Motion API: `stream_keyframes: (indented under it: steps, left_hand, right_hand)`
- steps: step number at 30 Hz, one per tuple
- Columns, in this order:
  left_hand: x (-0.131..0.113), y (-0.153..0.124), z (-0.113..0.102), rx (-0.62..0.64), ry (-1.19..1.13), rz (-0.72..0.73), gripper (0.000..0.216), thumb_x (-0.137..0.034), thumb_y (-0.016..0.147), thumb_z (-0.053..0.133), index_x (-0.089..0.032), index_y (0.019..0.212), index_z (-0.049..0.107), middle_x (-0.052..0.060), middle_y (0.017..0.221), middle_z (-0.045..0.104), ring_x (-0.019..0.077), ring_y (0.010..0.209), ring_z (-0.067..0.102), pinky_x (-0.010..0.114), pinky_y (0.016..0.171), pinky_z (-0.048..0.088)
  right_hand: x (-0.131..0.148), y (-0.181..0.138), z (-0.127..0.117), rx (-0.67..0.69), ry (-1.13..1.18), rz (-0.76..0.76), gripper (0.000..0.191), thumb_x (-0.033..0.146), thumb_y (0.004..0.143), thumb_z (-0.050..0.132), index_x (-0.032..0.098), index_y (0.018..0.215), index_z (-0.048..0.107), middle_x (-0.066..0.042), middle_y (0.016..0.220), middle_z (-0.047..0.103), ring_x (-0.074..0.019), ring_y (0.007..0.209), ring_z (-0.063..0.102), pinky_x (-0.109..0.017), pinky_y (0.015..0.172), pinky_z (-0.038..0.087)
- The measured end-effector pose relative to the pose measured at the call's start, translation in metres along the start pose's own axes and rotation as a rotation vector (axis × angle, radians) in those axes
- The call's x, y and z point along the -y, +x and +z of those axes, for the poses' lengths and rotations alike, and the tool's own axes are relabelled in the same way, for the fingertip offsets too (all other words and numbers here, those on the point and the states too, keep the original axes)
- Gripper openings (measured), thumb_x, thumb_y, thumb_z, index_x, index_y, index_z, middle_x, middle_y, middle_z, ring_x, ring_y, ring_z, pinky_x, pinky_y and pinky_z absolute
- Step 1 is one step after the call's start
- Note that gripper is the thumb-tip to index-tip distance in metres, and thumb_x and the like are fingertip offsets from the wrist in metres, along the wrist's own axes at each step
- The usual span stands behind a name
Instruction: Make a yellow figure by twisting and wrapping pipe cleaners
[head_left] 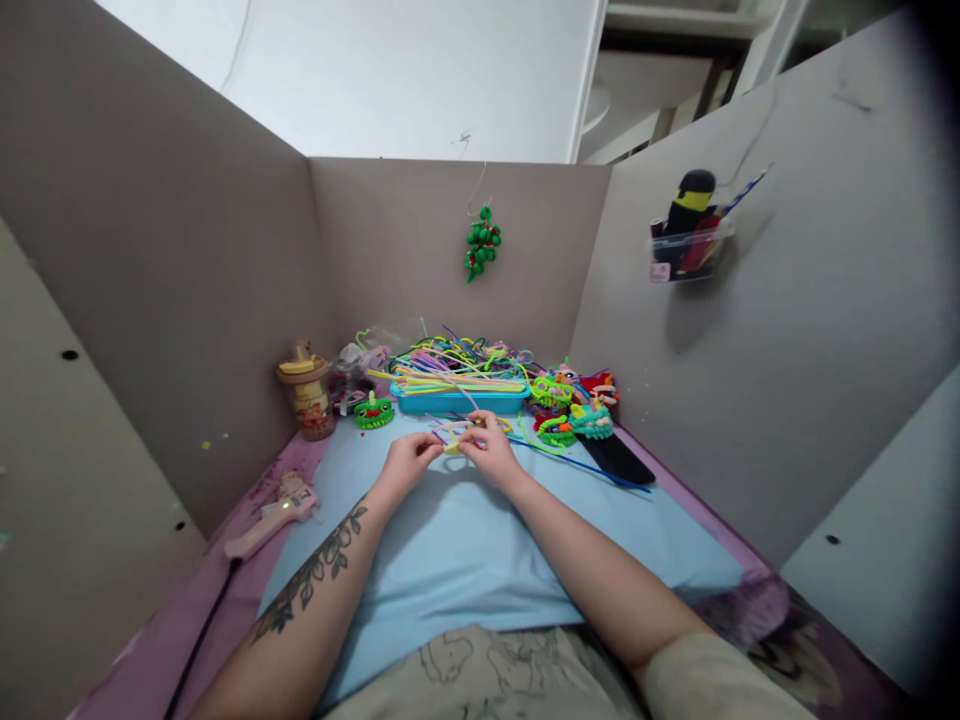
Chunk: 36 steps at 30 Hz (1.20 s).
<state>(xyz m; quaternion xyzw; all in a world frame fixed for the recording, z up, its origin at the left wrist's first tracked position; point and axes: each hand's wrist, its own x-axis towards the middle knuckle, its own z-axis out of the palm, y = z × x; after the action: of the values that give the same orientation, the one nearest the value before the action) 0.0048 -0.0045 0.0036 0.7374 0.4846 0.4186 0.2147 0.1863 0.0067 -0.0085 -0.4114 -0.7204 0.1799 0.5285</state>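
Both hands meet over a light blue mat (465, 545). My left hand (406, 462) and my right hand (491, 447) are closed in pinches on a small pale yellow pipe-cleaner piece (454, 440) held between them. Just beyond the fingers stands a blue tray (457, 402) heaped with coloured pipe cleaners (457, 365). A loose blue pipe cleaner (592, 470) lies to the right of my right hand.
Finished fuzzy figures (571, 408) cluster at the back right, and a green one (373, 411) sits left of the tray. A lidded jar (307, 392) and a pink glue gun (271, 518) lie at the left. Cardboard walls enclose the space; a green ornament (481, 243) hangs on the back wall.
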Motion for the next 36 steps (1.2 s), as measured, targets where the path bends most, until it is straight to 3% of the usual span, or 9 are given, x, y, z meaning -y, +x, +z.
stream_keyframes:
  steps: [5,10,15,20,25,27,29,33,36]
  left_hand:
    - [0.000,0.001,0.001,0.041,-0.068,0.022,0.022,-0.032,0.075,0.052,-0.014,0.067,0.064,-0.001,0.058,0.058,0.0117,0.057,0.049,0.022,0.054,0.036]
    - [-0.008,-0.001,0.005,0.008,-0.126,0.033,0.025,-0.033,0.077,0.049,-0.014,0.066,0.061,-0.001,0.060,0.055,0.0113,0.058,0.048,0.021,0.054,0.036]
    - [-0.010,-0.004,0.006,-0.065,0.058,0.143,0.021,-0.027,0.080,0.048,-0.015,0.067,0.059,0.001,0.066,0.054,0.0123,0.065,0.049,0.023,0.061,0.038]
    - [-0.011,-0.006,0.003,-0.029,0.283,0.321,0.017,-0.023,0.084,0.048,-0.017,0.075,0.061,0.004,0.077,0.060,0.0159,0.077,0.053,0.027,0.072,0.039]
    - [-0.008,-0.006,-0.002,-0.104,0.359,0.326,0.013,-0.020,0.082,0.050,-0.019,0.084,0.062,0.007,0.088,0.062,0.0195,0.088,0.054,0.032,0.080,0.040]
    - [-0.005,-0.006,-0.002,-0.173,0.280,0.247,0.011,-0.023,0.081,0.051,-0.018,0.082,0.061,0.006,0.087,0.061,0.0195,0.088,0.055,0.033,0.080,0.041]
    - [-0.003,-0.005,0.001,-0.180,0.111,0.045,0.012,-0.027,0.079,0.053,-0.017,0.081,0.060,0.006,0.080,0.062,0.0184,0.079,0.057,0.032,0.074,0.043]
    - [0.000,0.000,0.006,-0.021,-0.508,-0.415,0.028,-0.039,0.077,0.054,-0.014,0.090,0.057,0.007,0.081,0.064,0.0156,0.070,0.061,0.027,0.061,0.046]
    - [0.005,0.006,0.000,-0.094,-0.807,-0.457,0.028,-0.035,0.072,0.062,-0.013,0.088,0.057,0.006,0.082,0.064,0.0124,0.070,0.061,0.023,0.061,0.047]
  right_hand:
    - [0.000,0.000,0.004,0.035,0.221,0.094,0.007,0.025,0.068,0.063,0.019,0.065,0.065,-0.006,0.108,0.042,-0.0208,0.104,0.049,-0.030,0.079,0.047]
    - [-0.004,0.000,0.006,0.005,0.259,0.141,0.015,0.033,0.070,0.064,0.018,0.067,0.065,-0.006,0.104,0.044,-0.0200,0.107,0.048,-0.028,0.081,0.047]
    - [-0.007,-0.003,0.009,0.028,0.263,0.154,0.017,0.035,0.069,0.065,0.018,0.069,0.064,-0.007,0.104,0.046,-0.0221,0.112,0.044,-0.030,0.081,0.047]
    - [0.000,-0.004,0.008,0.075,0.246,0.098,0.012,0.029,0.069,0.064,0.018,0.067,0.061,-0.008,0.110,0.045,-0.0213,0.110,0.046,-0.029,0.077,0.048]
    - [0.007,-0.003,0.003,-0.028,0.074,-0.023,0.010,0.022,0.071,0.061,0.018,0.063,0.058,-0.006,0.104,0.046,-0.0194,0.098,0.050,-0.035,0.088,0.043]
    - [0.008,-0.003,0.001,-0.108,0.015,-0.049,0.011,0.021,0.072,0.061,0.018,0.062,0.057,-0.007,0.104,0.046,-0.0200,0.096,0.050,-0.038,0.092,0.040]
    - [0.008,-0.003,0.000,-0.157,-0.034,-0.066,0.011,0.020,0.073,0.060,0.018,0.063,0.057,-0.008,0.108,0.045,-0.0207,0.096,0.049,-0.039,0.093,0.039]
    - [0.009,-0.006,-0.001,-0.134,-0.083,-0.129,0.010,0.021,0.077,0.057,0.019,0.067,0.059,-0.008,0.115,0.043,-0.0215,0.099,0.048,-0.040,0.093,0.039]
    - [0.010,-0.008,0.002,-0.031,-0.093,-0.195,0.007,0.021,0.077,0.058,0.020,0.070,0.060,-0.007,0.118,0.042,-0.0219,0.103,0.047,-0.040,0.094,0.039]
